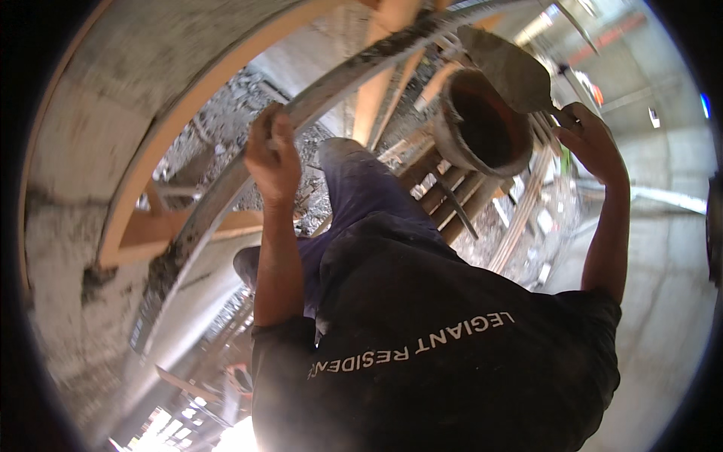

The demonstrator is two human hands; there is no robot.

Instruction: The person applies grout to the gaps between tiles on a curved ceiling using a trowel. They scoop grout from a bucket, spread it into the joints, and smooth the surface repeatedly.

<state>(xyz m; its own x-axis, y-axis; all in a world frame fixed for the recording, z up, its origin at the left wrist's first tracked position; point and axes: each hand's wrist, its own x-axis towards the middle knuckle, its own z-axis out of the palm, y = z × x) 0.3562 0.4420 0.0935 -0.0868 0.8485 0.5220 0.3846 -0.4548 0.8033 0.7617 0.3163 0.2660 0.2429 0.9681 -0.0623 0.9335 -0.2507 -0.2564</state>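
My left hand (273,157) is closed on a long grey straightedge bar (327,94), its fingers curled at the bar's edge. The bar, smeared with mortar, slants from lower left to the top and looks bent by the lens. On the right, my right hand (593,143) grips the handle of a trowel (508,69). A grey coat of mortar covers the trowel's broad blade, which is raised over the far rim of a round bucket (446,143). Dark grey mortar (486,132) lies inside the bucket.
Wooden slats (452,197) lie beneath and beside the bucket. An orange-brown wooden frame (135,184) edges the rough concrete wall (79,173) at left. Rubble (226,113) covers the ground beyond the bar. Long thin strips (520,215) lie near another wall (663,256) at right.
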